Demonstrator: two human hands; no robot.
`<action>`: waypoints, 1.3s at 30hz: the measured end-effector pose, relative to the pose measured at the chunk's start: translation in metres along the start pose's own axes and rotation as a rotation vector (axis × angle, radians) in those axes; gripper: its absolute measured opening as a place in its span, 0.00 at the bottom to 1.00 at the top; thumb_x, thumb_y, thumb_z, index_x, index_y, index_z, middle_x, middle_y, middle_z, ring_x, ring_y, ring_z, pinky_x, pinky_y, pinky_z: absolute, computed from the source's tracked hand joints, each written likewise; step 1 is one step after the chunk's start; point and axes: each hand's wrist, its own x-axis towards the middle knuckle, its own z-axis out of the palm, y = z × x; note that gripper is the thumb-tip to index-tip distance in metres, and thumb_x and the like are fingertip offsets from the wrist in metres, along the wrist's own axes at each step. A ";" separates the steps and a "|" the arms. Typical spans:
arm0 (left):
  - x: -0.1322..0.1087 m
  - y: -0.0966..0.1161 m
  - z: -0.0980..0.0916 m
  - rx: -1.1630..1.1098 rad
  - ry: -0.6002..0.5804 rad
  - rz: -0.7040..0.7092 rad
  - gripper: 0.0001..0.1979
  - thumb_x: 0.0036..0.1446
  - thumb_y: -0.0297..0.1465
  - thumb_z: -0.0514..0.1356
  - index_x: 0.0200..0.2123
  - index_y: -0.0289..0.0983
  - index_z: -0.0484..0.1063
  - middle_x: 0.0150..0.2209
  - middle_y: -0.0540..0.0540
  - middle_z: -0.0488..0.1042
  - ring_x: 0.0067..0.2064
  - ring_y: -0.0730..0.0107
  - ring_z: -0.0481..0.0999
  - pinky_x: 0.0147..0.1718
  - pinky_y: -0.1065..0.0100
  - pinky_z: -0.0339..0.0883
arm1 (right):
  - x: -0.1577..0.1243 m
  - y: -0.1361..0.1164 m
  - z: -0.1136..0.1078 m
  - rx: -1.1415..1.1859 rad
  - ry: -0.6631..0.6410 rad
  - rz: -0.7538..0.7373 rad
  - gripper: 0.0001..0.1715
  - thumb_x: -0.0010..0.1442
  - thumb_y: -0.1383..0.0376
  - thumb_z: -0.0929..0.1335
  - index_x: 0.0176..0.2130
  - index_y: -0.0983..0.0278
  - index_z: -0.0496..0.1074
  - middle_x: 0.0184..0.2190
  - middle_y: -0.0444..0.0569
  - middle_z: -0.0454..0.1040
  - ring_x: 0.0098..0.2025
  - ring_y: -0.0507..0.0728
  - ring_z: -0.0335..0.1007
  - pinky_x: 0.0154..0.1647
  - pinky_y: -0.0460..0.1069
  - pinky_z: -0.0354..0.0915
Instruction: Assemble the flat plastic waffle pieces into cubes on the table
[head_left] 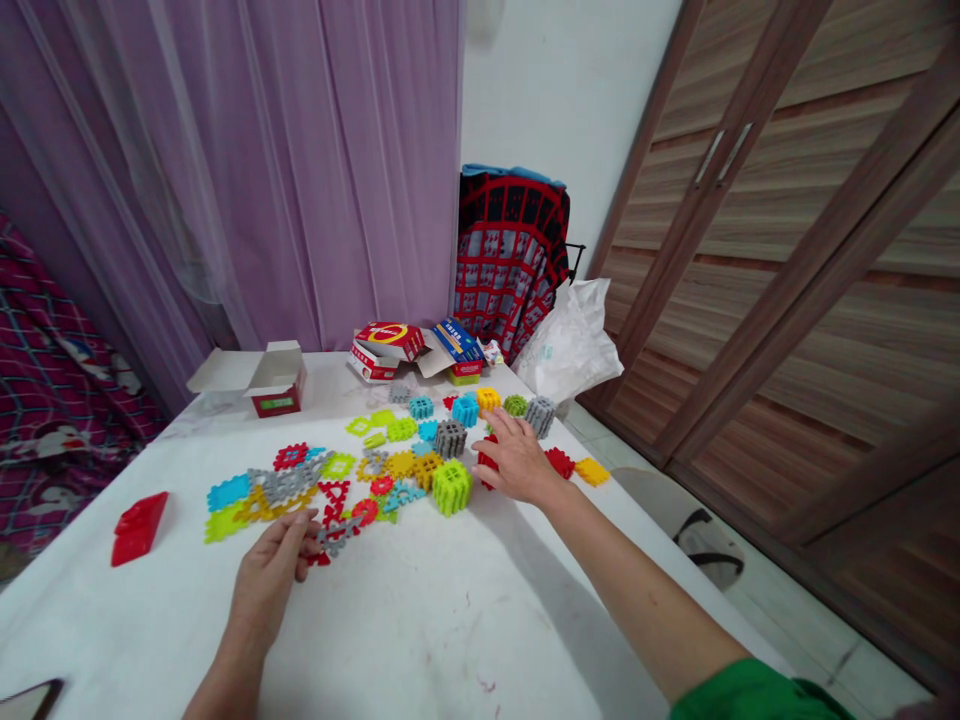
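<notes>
Many toothed plastic pieces lie on the white table. My left hand is at the left edge of the loose pieces, fingers bent together beside a grey piece and small red ones; whether it grips one is hidden. My right hand reaches over a red stack, its fingers spread and partly covering it. A lime green stack stands just left of that hand, with a dark grey stack behind it. Blue and yellow stacks sit beyond my right fingertips.
An open box stands at the back left, with red and blue boxes at the back middle. A red object lies far left. A white bag is behind the right edge; a phone corner shows front left.
</notes>
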 end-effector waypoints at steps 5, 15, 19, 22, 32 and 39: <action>-0.001 0.002 0.000 -0.001 -0.010 -0.003 0.34 0.34 0.57 0.67 0.36 0.35 0.76 0.30 0.46 0.76 0.24 0.71 0.70 0.15 0.72 0.59 | 0.000 0.003 0.006 -0.028 -0.027 0.020 0.20 0.61 0.52 0.69 0.48 0.59 0.77 0.67 0.59 0.56 0.68 0.68 0.47 0.63 0.66 0.45; -0.001 0.003 0.001 -0.005 -0.004 -0.038 0.35 0.31 0.57 0.67 0.36 0.34 0.76 0.28 0.46 0.75 0.24 0.71 0.70 0.15 0.72 0.58 | -0.010 0.023 0.019 0.278 0.198 0.147 0.21 0.64 0.55 0.64 0.53 0.58 0.74 0.63 0.57 0.64 0.65 0.65 0.56 0.63 0.64 0.55; -0.002 0.004 0.001 0.003 -0.007 -0.027 0.34 0.32 0.57 0.67 0.35 0.34 0.76 0.28 0.46 0.75 0.24 0.71 0.70 0.16 0.72 0.58 | -0.023 0.038 0.042 0.631 0.375 0.538 0.29 0.66 0.57 0.58 0.63 0.61 0.62 0.54 0.56 0.74 0.56 0.60 0.70 0.58 0.59 0.63; -0.004 0.005 0.000 0.010 -0.007 -0.026 0.34 0.32 0.57 0.67 0.35 0.34 0.76 0.28 0.46 0.76 0.24 0.71 0.70 0.16 0.71 0.59 | -0.029 0.035 0.059 0.769 0.402 0.668 0.32 0.66 0.56 0.57 0.65 0.63 0.58 0.54 0.56 0.75 0.56 0.60 0.70 0.59 0.59 0.63; -0.003 0.006 0.002 -0.013 0.006 -0.024 0.34 0.30 0.56 0.68 0.33 0.35 0.77 0.27 0.46 0.76 0.23 0.71 0.69 0.15 0.72 0.59 | -0.028 0.019 0.063 0.759 0.395 0.700 0.33 0.65 0.53 0.56 0.63 0.64 0.62 0.56 0.58 0.72 0.58 0.61 0.68 0.60 0.59 0.61; -0.002 0.003 0.001 -0.027 -0.001 -0.034 0.34 0.31 0.56 0.68 0.34 0.35 0.76 0.28 0.46 0.76 0.24 0.72 0.70 0.15 0.72 0.59 | -0.026 0.013 0.053 0.640 0.340 0.721 0.33 0.65 0.55 0.54 0.63 0.66 0.62 0.52 0.58 0.75 0.56 0.62 0.70 0.58 0.58 0.63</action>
